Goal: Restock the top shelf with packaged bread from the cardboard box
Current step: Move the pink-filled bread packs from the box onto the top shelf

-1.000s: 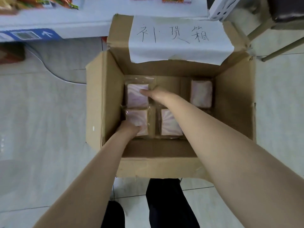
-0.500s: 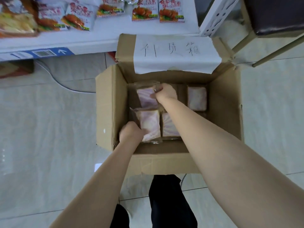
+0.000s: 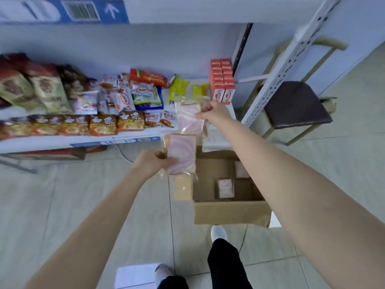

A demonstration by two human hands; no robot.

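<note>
My left hand (image 3: 153, 162) grips a clear-wrapped pack of pink-swirled bread (image 3: 182, 153) above the left wall of the cardboard box (image 3: 229, 211). Higher up, my right hand (image 3: 215, 112) holds a second bread pack (image 3: 188, 118) by its wrapper corner, in front of the lower shelf's right end. Two more bread packs lie on the box floor, one near the middle (image 3: 226, 187) and one further back (image 3: 241, 170). The top shelf shows only as a white edge with a blue label (image 3: 83, 10) along the upper frame.
The lower shelf (image 3: 52, 142) is crowded with snack bags, yellow packets (image 3: 179, 87) and a stack of orange cartons (image 3: 223, 82). A white perforated shelf post (image 3: 285, 59) and a dark-seated stool (image 3: 295, 103) stand to the right. A white paper sheet (image 3: 135, 275) lies by my feet.
Both hands have lifted a bread pack each out of the box and risen toward the shelves. The view has tilted up from the box to the shelf unit.
</note>
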